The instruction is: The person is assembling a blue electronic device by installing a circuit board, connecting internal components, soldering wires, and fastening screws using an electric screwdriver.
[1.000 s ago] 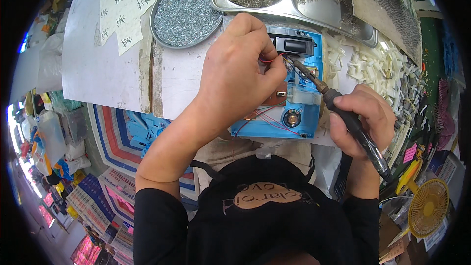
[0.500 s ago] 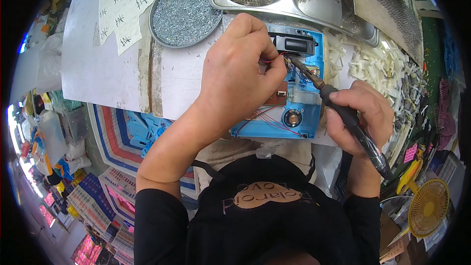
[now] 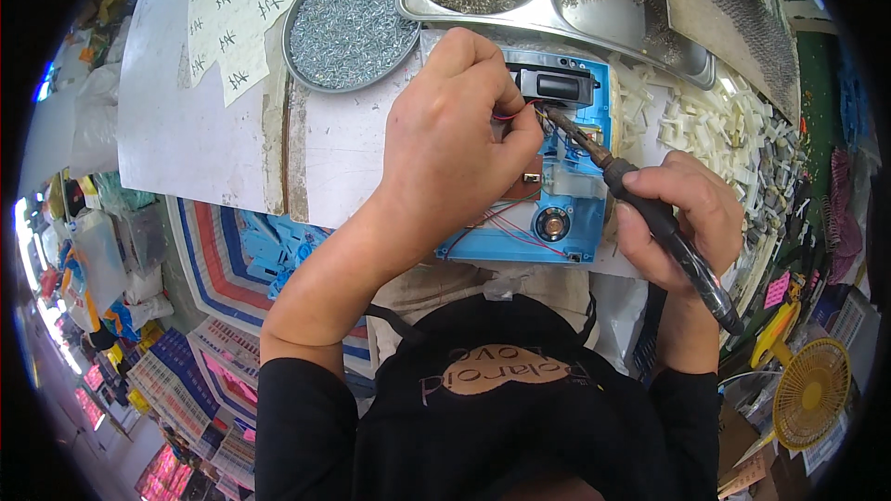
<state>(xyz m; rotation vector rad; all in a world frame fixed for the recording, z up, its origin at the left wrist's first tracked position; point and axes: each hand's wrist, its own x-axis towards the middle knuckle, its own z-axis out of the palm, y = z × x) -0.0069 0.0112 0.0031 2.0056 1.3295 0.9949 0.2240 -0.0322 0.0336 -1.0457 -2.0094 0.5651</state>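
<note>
A blue plastic housing [image 3: 582, 243] lies open on the bench, with a black module [image 3: 559, 86] at its far end and a small round speaker [image 3: 552, 224] at its near end. My right hand [image 3: 685, 218] grips a soldering iron [image 3: 661, 223] by its black handle. The iron's tip reaches to the wiring just below the black module. My left hand [image 3: 461, 125] pinches a thin red wire [image 3: 509, 117] close to that tip; the fingertips partly hide the wire's end. A brown circuit board [image 3: 526, 187] with a small switch shows partly under my left hand.
Beyond the housing stand a round tray of screws [image 3: 348, 26] and a metal compartment tray [image 3: 608, 9] with small metal parts. White plastic pieces [image 3: 724, 130] are heaped at the right. A marked paper sheet [image 3: 232, 23] lies far left; a yellow fan [image 3: 810, 393] is at lower right.
Both hands keep nearly the same place and hold. The soldering iron's tip has shifted very slightly at the wiring.
</note>
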